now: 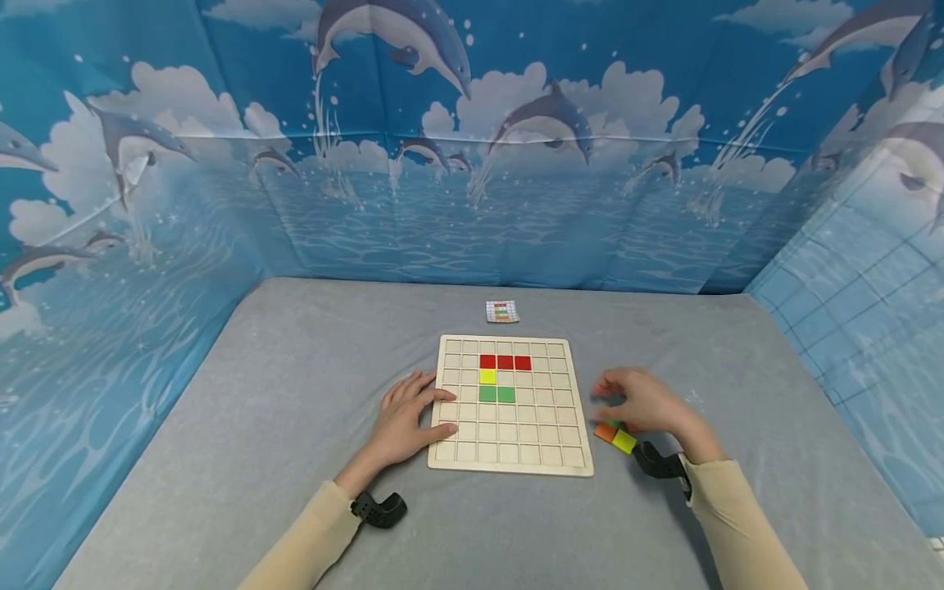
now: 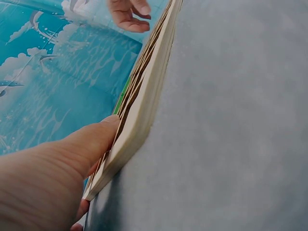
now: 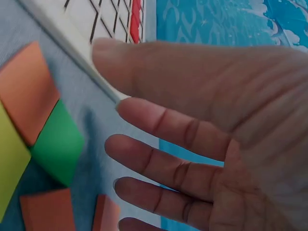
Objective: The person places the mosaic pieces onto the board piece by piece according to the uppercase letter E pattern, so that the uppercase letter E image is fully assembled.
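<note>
A pale wooden grid board point(image 1: 510, 453) lies on the table. Three red tiles point(image 1: 505, 362) form a row in it, with one yellow tile point(image 1: 487, 376) under the leftmost and two green tiles point(image 1: 506, 394) below that. My left hand point(image 1: 401, 422) rests at the board's left edge, thumb and index fingertip on its top. Right of the board, my right hand point(image 1: 640, 399) hovers over loose tiles, its fingers loosely bent and holding nothing. In the right wrist view, an orange tile point(image 3: 29, 91), a green tile point(image 3: 57, 143) and a yellow tile point(image 3: 10, 161) lie together near reddish tiles point(image 3: 48, 211).
Behind the board lies a small card point(image 1: 502, 311) printed with a coloured grid pattern. A grey cloth point(image 1: 221, 459) covers the table. Blue dolphin-print curtains point(image 1: 472, 221) enclose it at the back and both sides. Each wrist wears a black band point(image 1: 379, 510).
</note>
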`<action>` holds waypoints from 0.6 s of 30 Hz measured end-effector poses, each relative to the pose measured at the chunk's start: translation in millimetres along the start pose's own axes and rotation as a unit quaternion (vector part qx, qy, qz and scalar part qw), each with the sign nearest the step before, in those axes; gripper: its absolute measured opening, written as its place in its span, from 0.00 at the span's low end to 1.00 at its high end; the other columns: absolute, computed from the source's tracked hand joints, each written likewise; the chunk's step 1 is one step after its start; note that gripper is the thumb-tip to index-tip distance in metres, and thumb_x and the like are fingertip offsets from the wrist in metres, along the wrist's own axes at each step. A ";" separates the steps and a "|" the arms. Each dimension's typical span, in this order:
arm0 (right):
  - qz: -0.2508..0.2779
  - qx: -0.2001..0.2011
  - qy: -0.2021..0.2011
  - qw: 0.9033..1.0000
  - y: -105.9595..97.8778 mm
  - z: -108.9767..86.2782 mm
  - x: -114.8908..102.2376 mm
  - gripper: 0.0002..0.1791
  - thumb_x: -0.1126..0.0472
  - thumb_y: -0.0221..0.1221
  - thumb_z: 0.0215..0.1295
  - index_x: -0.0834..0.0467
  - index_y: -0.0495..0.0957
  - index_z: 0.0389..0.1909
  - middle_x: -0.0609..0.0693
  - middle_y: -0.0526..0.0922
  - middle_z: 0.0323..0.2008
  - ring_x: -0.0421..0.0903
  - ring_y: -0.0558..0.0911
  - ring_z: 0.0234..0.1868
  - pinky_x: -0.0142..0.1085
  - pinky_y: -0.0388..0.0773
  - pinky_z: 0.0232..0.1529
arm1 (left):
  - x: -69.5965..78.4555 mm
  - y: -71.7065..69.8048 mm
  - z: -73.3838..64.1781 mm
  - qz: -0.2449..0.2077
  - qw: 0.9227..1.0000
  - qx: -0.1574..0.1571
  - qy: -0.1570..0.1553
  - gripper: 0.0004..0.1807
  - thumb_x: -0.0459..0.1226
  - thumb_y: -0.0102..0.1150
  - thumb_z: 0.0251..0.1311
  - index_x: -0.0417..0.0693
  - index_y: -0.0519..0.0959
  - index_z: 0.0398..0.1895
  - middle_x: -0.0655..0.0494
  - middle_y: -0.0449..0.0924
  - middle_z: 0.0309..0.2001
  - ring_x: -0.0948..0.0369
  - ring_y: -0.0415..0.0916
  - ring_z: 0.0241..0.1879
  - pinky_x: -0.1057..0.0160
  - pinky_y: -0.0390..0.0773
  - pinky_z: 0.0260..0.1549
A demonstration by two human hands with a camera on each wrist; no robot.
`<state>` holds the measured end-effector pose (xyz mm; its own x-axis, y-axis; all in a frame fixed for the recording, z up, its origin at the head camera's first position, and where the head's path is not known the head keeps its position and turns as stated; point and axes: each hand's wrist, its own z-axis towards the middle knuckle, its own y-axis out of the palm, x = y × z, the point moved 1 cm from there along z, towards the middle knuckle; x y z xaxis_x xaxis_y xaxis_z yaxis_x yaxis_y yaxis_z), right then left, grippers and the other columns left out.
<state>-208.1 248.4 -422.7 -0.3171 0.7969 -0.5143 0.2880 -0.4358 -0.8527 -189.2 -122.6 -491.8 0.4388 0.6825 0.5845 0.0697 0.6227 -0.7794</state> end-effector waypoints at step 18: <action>0.018 -0.056 0.018 0.998 3.5 -1.5 17.7 0.10 0.61 0.71 0.50 0.56 0.78 0.28 0.47 0.74 0.30 0.47 0.70 0.34 0.40 0.71 0.34 | -1.1 0.4 0.5 0.005 1.000 -0.004 -0.004 0.23 0.56 0.63 0.55 0.62 0.77 0.53 0.47 0.57 0.70 0.47 0.44 0.71 0.44 0.42 0.63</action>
<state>-211.4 261.6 -434.7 -0.2719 0.7970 -0.5393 0.3986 -0.4168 -0.8169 -190.1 -122.9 -492.6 0.4331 0.6912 0.5785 0.0728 0.6128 -0.7868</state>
